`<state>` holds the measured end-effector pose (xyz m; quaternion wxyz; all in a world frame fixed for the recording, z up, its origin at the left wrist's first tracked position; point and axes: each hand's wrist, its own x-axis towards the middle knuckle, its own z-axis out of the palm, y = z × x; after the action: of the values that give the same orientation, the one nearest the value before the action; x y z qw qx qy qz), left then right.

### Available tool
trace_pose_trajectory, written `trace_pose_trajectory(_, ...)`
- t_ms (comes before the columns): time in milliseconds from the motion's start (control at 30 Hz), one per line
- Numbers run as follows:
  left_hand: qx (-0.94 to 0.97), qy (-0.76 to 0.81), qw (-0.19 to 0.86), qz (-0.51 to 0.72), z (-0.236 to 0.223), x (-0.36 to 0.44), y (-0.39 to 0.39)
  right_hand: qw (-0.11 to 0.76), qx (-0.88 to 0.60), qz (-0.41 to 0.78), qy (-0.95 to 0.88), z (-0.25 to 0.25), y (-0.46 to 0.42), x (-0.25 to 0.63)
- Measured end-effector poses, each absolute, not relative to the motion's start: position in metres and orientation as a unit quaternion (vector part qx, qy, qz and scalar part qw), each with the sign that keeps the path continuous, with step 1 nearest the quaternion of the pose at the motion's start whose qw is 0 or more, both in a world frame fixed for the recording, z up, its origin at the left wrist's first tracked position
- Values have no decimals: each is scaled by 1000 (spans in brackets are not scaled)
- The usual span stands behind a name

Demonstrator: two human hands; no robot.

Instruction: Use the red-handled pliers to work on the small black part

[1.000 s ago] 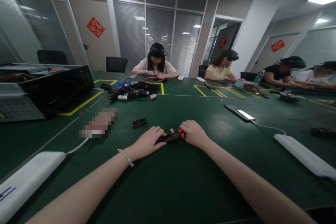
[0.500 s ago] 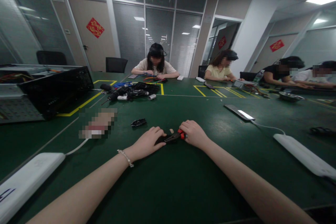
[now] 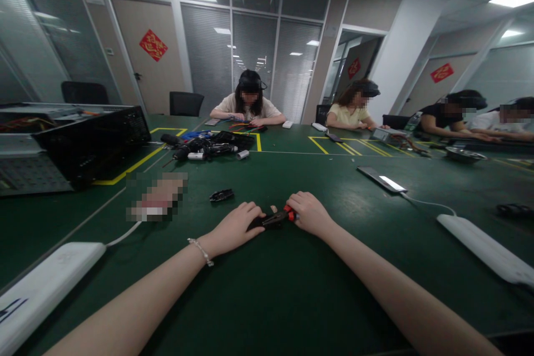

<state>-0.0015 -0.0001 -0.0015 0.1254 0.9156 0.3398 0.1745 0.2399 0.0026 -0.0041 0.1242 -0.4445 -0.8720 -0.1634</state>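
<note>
My right hand [image 3: 307,212] is closed round the red handles of a pair of needle-nose pliers [image 3: 274,218], whose dark jaws point left. My left hand [image 3: 238,223] grips a small black part [image 3: 255,225] between thumb and fingers, and the plier jaws reach up to it. How the jaws meet the part is too small to tell. Just behind the pliers lies a tiny beige piece [image 3: 273,208]. Another small black part [image 3: 221,195] rests on the green table [image 3: 267,289], beyond my left hand.
An open computer case [image 3: 92,147] stands at the left. A pile of tools and cables [image 3: 208,144] lies farther back. White power banks [image 3: 54,272] with cabled phones [image 3: 381,179] flank my arms. Several people sit across the table, one person [image 3: 249,100] straight ahead.
The whole view has shifted very slightly. Both hands keep the same grip and place, with no clear movement of the pliers or the black part.
</note>
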Motion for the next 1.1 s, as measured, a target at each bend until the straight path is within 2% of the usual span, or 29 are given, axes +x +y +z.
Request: trace_pose_trajectory(1100, 918, 338, 117, 172, 2, 0, -5, 128, -432, -163, -878, -4, 2, 240)
